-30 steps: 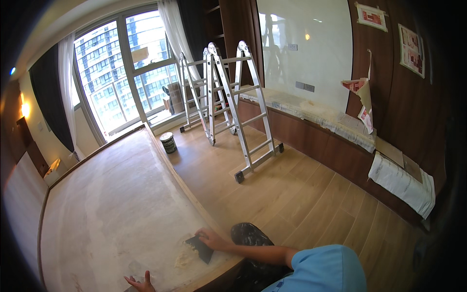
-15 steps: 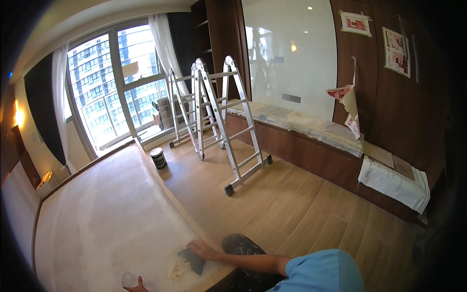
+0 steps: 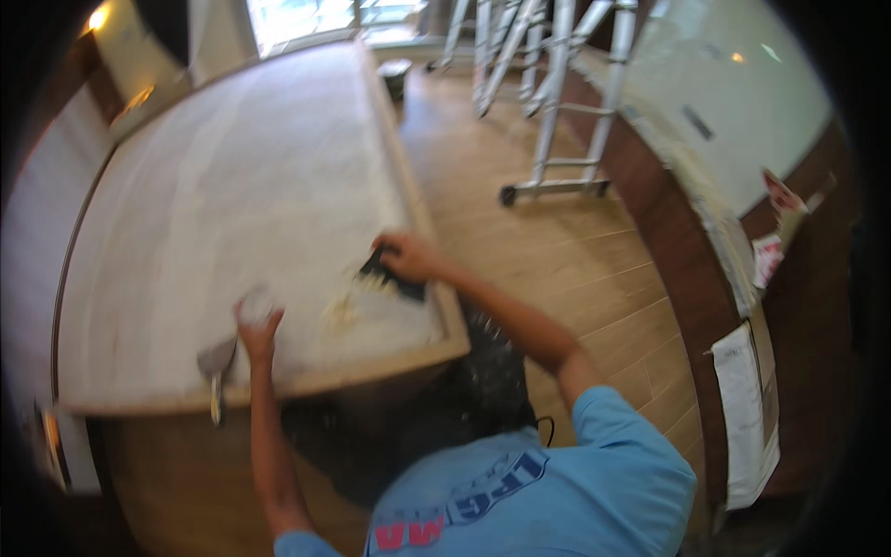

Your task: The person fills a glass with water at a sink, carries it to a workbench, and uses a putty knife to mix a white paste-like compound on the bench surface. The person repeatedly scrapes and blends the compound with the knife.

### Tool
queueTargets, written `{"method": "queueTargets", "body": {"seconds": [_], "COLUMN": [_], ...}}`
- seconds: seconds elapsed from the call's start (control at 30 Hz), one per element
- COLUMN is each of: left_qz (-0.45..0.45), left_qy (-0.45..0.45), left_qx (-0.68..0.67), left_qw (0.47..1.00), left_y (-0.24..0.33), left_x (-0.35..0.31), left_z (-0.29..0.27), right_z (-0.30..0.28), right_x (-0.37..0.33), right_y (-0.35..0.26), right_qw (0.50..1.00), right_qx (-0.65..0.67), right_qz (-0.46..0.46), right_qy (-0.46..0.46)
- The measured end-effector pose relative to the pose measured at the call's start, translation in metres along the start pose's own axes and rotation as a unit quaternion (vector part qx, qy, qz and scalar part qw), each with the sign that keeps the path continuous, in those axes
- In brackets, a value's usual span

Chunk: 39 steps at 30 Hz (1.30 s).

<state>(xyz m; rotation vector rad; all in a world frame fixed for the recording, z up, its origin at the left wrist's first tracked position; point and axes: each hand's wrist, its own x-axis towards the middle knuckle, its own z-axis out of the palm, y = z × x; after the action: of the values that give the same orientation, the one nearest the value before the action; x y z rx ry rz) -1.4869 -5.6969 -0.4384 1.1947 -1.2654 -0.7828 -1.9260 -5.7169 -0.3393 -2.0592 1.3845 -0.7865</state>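
Observation:
My right hand (image 3: 408, 255) grips a dark flat spreader (image 3: 401, 284), its fingers over the top edge, on the near right of a pale board-topped platform (image 3: 269, 158). Cream putty (image 3: 340, 314) lies in a small smeared heap left of the spreader, and more cream shows along the spreader's edge. My left hand (image 3: 260, 332) has its thumb and fingers curved around a clear, round, cup-like thing (image 3: 259, 302), blurred here. Just left of that hand rests a putty knife (image 3: 217, 362), its pale handle reaching over the platform's near edge.
An aluminium folding ladder (image 3: 557, 111) stands on the wood-look floor (image 3: 557, 288) at the far right of the platform. A dark paint can (image 3: 394, 82) sits beside the platform's far corner. Along the right wall runs a low, covered ledge (image 3: 719, 218).
The view has tipped downward, bringing both arms, the putty knife and the platform's near edge into sight. Both hands keep hold of the spreader and the clear thing.

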Motion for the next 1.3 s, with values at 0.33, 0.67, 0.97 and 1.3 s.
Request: {"method": "queueTargets", "body": {"seconds": [0.33, 0.67, 0.97, 1.3], "left_qz": [0.044, 0.043, 0.052, 0.062], "left_qy": [-0.057, -0.073, -0.094, -0.121], "left_qx": [0.120, 0.175, 0.239, 0.254], "left_qw": [0.990, 0.981, 0.965, 0.958], "left_y": [0.067, 0.070, 0.076, 0.077], "left_x": [-0.029, -0.026, -0.030, -0.028], "left_z": [0.039, 0.032, 0.033, 0.031], "right_z": [0.030, 0.060, 0.082, 0.035], "right_x": [0.030, 0.040, 0.043, 0.000], "right_y": [-0.059, -0.062, -0.058, -0.032], "right_qw": [0.971, 0.971, 0.971, 0.994], "right_qx": [-0.212, -0.206, -0.218, -0.083], "right_qz": [-0.026, -0.024, -0.027, 0.061], "right_qy": [-0.111, -0.118, -0.098, 0.047]}}
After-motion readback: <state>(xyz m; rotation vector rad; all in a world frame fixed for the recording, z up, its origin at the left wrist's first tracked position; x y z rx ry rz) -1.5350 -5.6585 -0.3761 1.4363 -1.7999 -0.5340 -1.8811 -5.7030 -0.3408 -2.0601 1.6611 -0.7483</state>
